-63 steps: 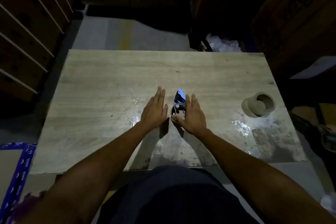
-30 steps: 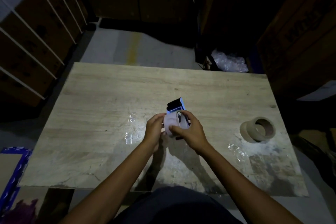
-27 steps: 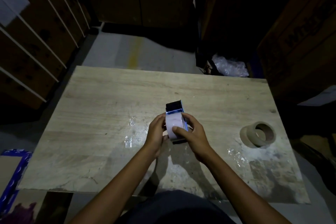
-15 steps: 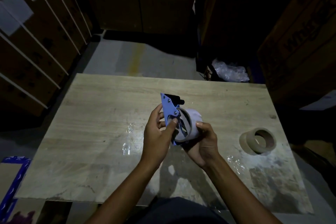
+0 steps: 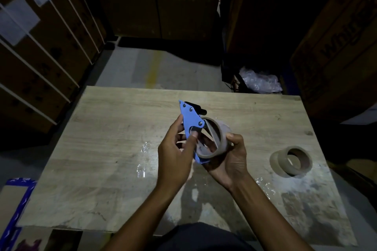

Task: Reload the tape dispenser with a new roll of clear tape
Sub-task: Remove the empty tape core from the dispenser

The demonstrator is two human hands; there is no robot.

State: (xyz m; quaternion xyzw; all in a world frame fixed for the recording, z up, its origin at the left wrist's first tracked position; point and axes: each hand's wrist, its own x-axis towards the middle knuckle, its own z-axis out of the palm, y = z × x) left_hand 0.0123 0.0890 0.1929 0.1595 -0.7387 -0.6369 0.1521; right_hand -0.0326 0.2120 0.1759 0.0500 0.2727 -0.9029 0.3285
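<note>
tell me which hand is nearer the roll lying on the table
Right. The right hand is up over the table's middle, holding the dispenser with its tape, on the side toward the loose roll at the table's right. The left hand grips the dispenser from the far side.

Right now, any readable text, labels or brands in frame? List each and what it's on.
"Whirl", cut off by the frame edge: large dark letters on the cardboard box at the upper right.
White paper labels on the strapped cartons at the upper left: too blurred and dim to read.
Tape dispenser, the roll on it and the spare tape roll on the table: no visible text.
</note>
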